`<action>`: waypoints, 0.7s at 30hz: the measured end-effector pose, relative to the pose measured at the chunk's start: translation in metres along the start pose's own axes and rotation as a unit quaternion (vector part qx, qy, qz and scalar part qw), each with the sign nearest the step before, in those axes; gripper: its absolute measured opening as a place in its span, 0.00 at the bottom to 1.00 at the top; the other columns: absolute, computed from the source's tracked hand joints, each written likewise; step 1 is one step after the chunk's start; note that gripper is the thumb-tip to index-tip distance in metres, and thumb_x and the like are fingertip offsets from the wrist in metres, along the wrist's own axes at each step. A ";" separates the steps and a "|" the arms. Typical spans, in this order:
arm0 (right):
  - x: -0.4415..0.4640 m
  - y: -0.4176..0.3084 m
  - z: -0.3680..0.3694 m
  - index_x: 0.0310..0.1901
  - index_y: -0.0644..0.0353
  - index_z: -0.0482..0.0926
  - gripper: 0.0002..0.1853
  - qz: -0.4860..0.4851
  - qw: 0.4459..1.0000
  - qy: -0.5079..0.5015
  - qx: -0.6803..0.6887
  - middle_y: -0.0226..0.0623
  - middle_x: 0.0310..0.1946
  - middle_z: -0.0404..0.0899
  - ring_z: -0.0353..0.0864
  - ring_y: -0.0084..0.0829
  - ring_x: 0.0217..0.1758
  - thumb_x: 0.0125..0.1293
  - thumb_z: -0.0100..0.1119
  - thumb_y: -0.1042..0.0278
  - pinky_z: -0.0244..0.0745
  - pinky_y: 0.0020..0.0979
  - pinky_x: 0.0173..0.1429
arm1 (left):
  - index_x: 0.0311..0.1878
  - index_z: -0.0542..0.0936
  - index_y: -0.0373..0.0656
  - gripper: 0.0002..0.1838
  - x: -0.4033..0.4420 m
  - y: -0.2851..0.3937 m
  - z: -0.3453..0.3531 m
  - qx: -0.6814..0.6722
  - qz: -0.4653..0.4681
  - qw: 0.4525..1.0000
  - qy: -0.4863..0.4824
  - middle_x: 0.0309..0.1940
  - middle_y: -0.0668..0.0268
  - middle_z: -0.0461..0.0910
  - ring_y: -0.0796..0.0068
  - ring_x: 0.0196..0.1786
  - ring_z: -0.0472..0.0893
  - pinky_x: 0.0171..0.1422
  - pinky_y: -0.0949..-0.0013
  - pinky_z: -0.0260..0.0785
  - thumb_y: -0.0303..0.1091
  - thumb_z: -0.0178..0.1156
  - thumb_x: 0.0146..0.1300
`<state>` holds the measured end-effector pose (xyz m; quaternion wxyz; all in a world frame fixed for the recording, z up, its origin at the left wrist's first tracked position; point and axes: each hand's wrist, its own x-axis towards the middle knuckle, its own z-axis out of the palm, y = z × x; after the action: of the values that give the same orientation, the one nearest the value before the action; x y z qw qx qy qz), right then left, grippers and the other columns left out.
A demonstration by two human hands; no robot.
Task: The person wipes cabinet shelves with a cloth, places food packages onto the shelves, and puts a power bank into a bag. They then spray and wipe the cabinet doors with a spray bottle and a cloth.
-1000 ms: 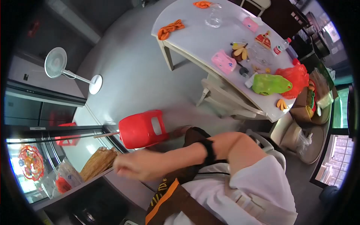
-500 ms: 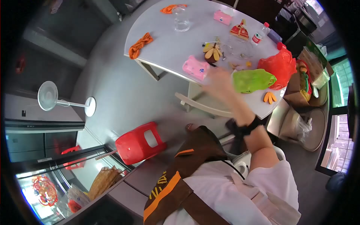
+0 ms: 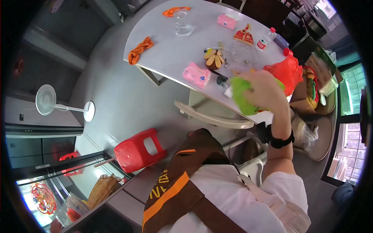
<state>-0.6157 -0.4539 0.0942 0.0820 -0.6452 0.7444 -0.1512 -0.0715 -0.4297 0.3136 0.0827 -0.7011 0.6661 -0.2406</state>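
Note:
My right hand (image 3: 268, 91) is closed on a bright green plastic bag (image 3: 243, 97) near the table's front edge. Its fingers are partly blurred, and part of the bag hangs below them. Just behind lies a red plastic bag (image 3: 285, 73). To the left of the hand are a small dark object (image 3: 222, 79) and a pink tissue packet (image 3: 197, 75). A brown round piece with pale petals (image 3: 214, 59) lies beyond the packet. My left hand is out of view.
On the white table (image 3: 159, 54) stand a clear jug (image 3: 182, 25), a bottle (image 3: 265, 39) and a pink tissue box (image 3: 227, 21). A knotted orange cloth (image 3: 140, 50) lies at the left edge. A chair (image 3: 213, 118) is below; a red stool (image 3: 140, 150) and white fan (image 3: 64, 106) are left.
My right hand has moved right from beside the tissue packet and taken hold of the green bag, pulling it toward me. The small dark object is now uncovered.

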 end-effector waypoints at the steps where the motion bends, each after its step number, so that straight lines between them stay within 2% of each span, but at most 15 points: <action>1: 0.002 -0.024 -0.003 0.44 0.52 0.81 0.22 -0.112 0.993 -0.004 0.034 0.44 0.28 0.78 0.77 0.48 0.33 0.41 0.57 0.71 0.72 0.44 0.38 | 0.60 0.68 0.38 0.38 0.008 0.025 0.028 -0.081 0.184 0.977 -0.076 0.57 0.48 0.67 0.52 0.61 0.65 0.66 0.52 0.55 0.59 0.58 0.54; 2: 0.004 -0.058 -0.008 0.44 0.51 0.80 0.21 -0.198 0.978 -0.006 0.062 0.39 0.29 0.78 0.78 0.44 0.32 0.42 0.59 0.69 0.73 0.42 0.35 | 0.64 0.64 0.35 0.50 0.019 0.052 0.049 -0.155 0.359 0.908 -0.149 0.62 0.45 0.60 0.48 0.68 0.59 0.70 0.48 0.49 0.66 0.63 0.48; 3: 0.005 -0.085 0.004 0.40 0.53 0.79 0.16 -0.275 0.958 -0.006 0.076 0.36 0.30 0.79 0.79 0.42 0.32 0.44 0.60 0.69 0.74 0.40 0.33 | 0.64 0.61 0.37 0.52 0.021 0.105 0.051 -0.278 0.343 0.878 -0.187 0.68 0.44 0.50 0.46 0.68 0.59 0.69 0.49 0.54 0.64 0.67 0.43; 5: 0.012 -0.149 0.017 0.33 0.57 0.75 0.09 -0.382 0.906 -0.034 0.177 0.39 0.24 0.77 0.80 0.42 0.28 0.48 0.56 0.70 0.74 0.40 0.30 | 0.63 0.65 0.39 0.48 0.017 0.172 0.072 -0.433 0.354 0.821 -0.112 0.65 0.43 0.55 0.43 0.68 0.58 0.68 0.50 0.53 0.54 0.72 0.41; 7: 0.014 -0.204 0.056 0.32 0.65 0.73 0.11 -0.442 0.859 0.049 0.253 0.40 0.17 0.75 0.79 0.44 0.24 0.48 0.57 0.68 0.73 0.40 0.27 | 0.61 0.66 0.38 0.44 0.017 0.198 0.077 -0.357 0.382 0.850 -0.055 0.64 0.45 0.56 0.43 0.67 0.60 0.67 0.51 0.55 0.49 0.72 0.42; 8: 0.014 -0.227 0.061 0.32 0.65 0.72 0.12 -0.449 0.846 -0.005 0.287 0.42 0.21 0.76 0.80 0.44 0.28 0.49 0.58 0.66 0.73 0.41 0.31 | 0.60 0.68 0.37 0.41 0.018 0.208 0.082 -0.280 0.403 0.871 -0.005 0.64 0.46 0.58 0.44 0.66 0.62 0.66 0.53 0.57 0.43 0.72 0.43; 10: 0.009 -0.243 0.069 0.33 0.66 0.72 0.14 -0.449 0.829 -0.058 0.329 0.44 0.25 0.78 0.80 0.45 0.32 0.50 0.59 0.64 0.73 0.42 0.34 | 0.56 0.71 0.37 0.33 0.017 0.184 0.134 -0.477 0.218 0.851 -0.013 0.59 0.49 0.66 0.53 0.62 0.68 0.64 0.58 0.60 0.38 0.70 0.45; 12: 0.007 -0.246 0.084 0.41 0.68 0.72 0.20 -0.476 0.754 -0.142 0.429 0.53 0.39 0.77 0.78 0.48 0.45 0.54 0.61 0.59 0.73 0.43 0.47 | 0.53 0.73 0.38 0.28 0.006 0.153 0.158 -0.570 0.071 0.805 -0.151 0.52 0.53 0.74 0.64 0.59 0.72 0.63 0.62 0.62 0.35 0.68 0.47; 13: 0.010 -0.230 0.083 0.51 0.67 0.71 0.27 -0.462 0.724 -0.210 0.467 0.55 0.50 0.72 0.73 0.49 0.54 0.56 0.62 0.54 0.67 0.42 0.58 | 0.54 0.73 0.38 0.26 -0.005 0.136 0.167 -0.534 0.076 0.833 -0.124 0.51 0.54 0.75 0.66 0.58 0.73 0.61 0.64 0.63 0.34 0.67 0.51; 15: 0.031 -0.181 0.087 0.55 0.64 0.70 0.29 -0.311 0.857 -0.132 0.390 0.48 0.51 0.72 0.74 0.46 0.55 0.55 0.63 0.55 0.68 0.39 0.60 | 0.55 0.73 0.38 0.24 -0.019 0.112 0.174 -0.473 0.066 0.876 -0.070 0.50 0.56 0.76 0.68 0.56 0.74 0.59 0.66 0.65 0.32 0.65 0.54; 16: 0.054 -0.132 0.111 0.53 0.61 0.72 0.26 -0.306 0.846 -0.016 0.435 0.42 0.50 0.74 0.75 0.43 0.53 0.56 0.62 0.56 0.70 0.39 0.57 | 0.55 0.73 0.38 0.24 -0.024 0.101 0.171 -0.457 0.042 0.888 -0.026 0.50 0.56 0.76 0.68 0.56 0.74 0.59 0.66 0.65 0.32 0.64 0.55; 17: 0.066 -0.097 0.080 0.50 0.59 0.75 0.21 -0.069 0.798 -0.128 0.584 0.42 0.46 0.77 0.77 0.40 0.50 0.58 0.61 0.57 0.72 0.38 0.53 | 0.55 0.73 0.38 0.23 -0.031 0.087 0.168 -0.441 0.014 0.897 0.008 0.51 0.56 0.76 0.68 0.56 0.74 0.59 0.66 0.65 0.32 0.64 0.55; 18: 0.093 -0.035 0.148 0.47 0.60 0.76 0.19 0.022 0.950 0.125 0.285 0.41 0.39 0.80 0.81 0.40 0.43 0.58 0.59 0.58 0.75 0.37 0.45 | 0.55 0.73 0.38 0.23 -0.038 0.068 0.160 -0.421 -0.019 0.904 0.063 0.51 0.56 0.76 0.68 0.55 0.74 0.59 0.66 0.65 0.32 0.64 0.56; 20: 0.105 0.054 0.175 0.44 0.62 0.77 0.21 0.186 0.978 -0.035 -0.087 0.43 0.36 0.81 0.82 0.45 0.37 0.55 0.60 0.54 0.77 0.42 0.38 | 0.56 0.73 0.38 0.23 -0.053 0.022 0.133 -0.364 -0.095 0.907 0.188 0.51 0.56 0.76 0.68 0.55 0.74 0.58 0.66 0.65 0.31 0.63 0.57; 21: 0.105 0.111 0.220 0.47 0.61 0.76 0.24 0.204 0.964 -0.108 -0.130 0.49 0.44 0.79 0.79 0.48 0.46 0.54 0.61 0.52 0.75 0.45 0.47 | 0.56 0.73 0.38 0.23 -0.062 -0.005 0.114 -0.329 -0.139 0.898 0.258 0.51 0.56 0.76 0.68 0.55 0.74 0.58 0.66 0.65 0.31 0.63 0.57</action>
<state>-0.6662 -0.5700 -0.1416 0.1069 -0.4972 0.8602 0.0374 -0.0160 -0.3922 0.2029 -0.3614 -0.6872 0.6012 -0.1888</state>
